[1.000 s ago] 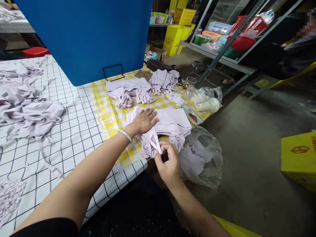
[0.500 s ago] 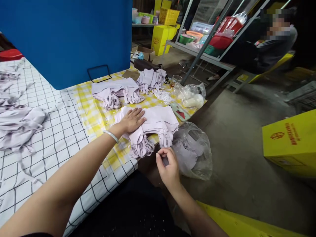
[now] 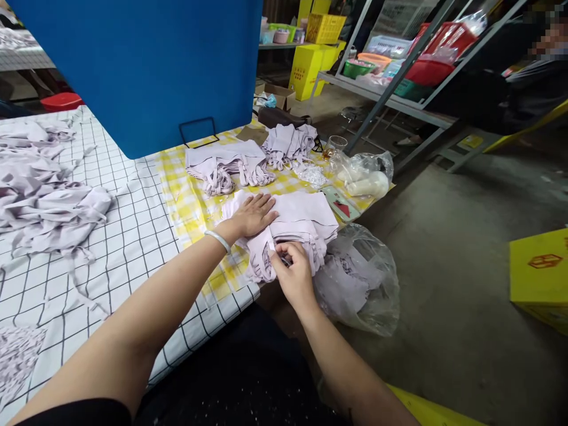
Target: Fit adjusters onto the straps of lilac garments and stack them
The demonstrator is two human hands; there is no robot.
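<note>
My left hand (image 3: 254, 216) lies flat, fingers stretched, on a stack of pale lilac fabric pieces (image 3: 308, 210) near the table corner. Thin looped straps hang from the stack's near side. At those loops, my right hand (image 3: 293, 273) is closed in a pinch on a fabric strap (image 3: 270, 241); its fingertips partly hide the strap. Behind lie a second lilac stack with straps (image 3: 226, 158) and a smaller bunch of the same fabric (image 3: 289, 142). Small white scraps (image 3: 310, 174) sit beside that bunch.
A large blue board (image 3: 155, 77) stands on the table. A loose lilac fabric heap (image 3: 48, 195) covers the left side. A phone (image 3: 339, 202), a glass (image 3: 335, 145) and a bagged white roll (image 3: 370, 184) lie rightward. A clear plastic bag (image 3: 377, 296) hangs below the edge.
My right hand has moved up and left from beside the table edge to the stack's straps, and now pinches one. My left hand stays flat on the stack. The view has shifted left.
</note>
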